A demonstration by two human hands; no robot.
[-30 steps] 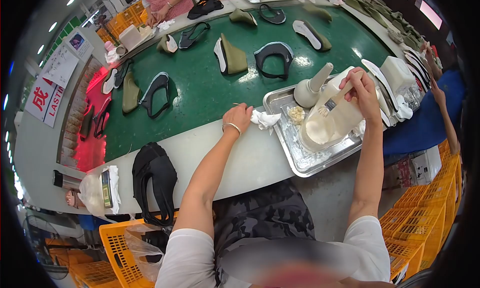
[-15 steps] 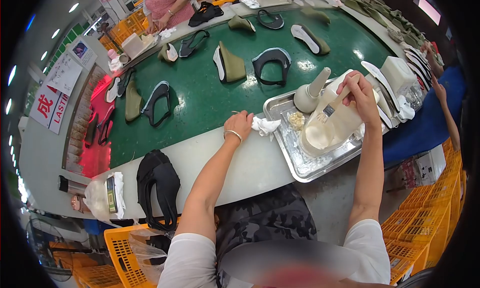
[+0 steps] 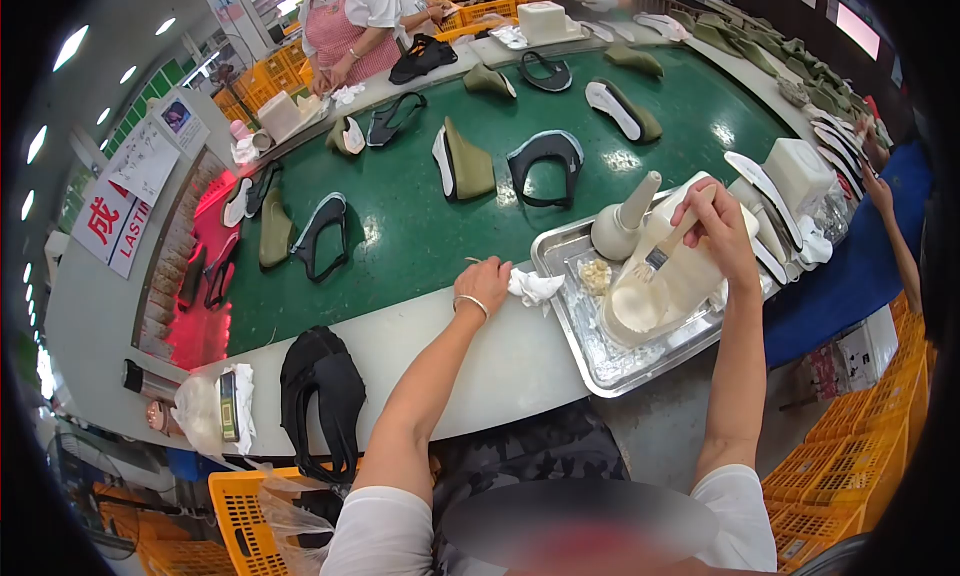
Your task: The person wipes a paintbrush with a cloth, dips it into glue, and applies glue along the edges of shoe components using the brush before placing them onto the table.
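Observation:
My right hand (image 3: 715, 231) is closed on the wooden handle of a brush (image 3: 664, 253), its bristles over a translucent container (image 3: 675, 291) of whitish liquid. That container stands in a metal tray (image 3: 610, 378), beside a spouted bottle (image 3: 622, 224) and a yellowish lump (image 3: 595, 276). My left hand (image 3: 485, 284) rests at the near edge of the green surface, a thin stick-like thing by its fingers; whether it grips this is unclear. A crumpled white cloth (image 3: 535, 287) lies just right of it.
Olive shoe parts (image 3: 470, 166) and black straps (image 3: 546, 166) lie across the green surface (image 3: 420, 226). A black item (image 3: 322, 391) sits on the near ledge. White soles (image 3: 765, 201) are stacked right. Co-workers stand at the far side (image 3: 350, 31); another's arm (image 3: 897, 241) is at right.
The whole view has shifted, so the table appears lower and more of the co-workers shows. My right hand still holds the brush over the container; my left hand stays at the edge.

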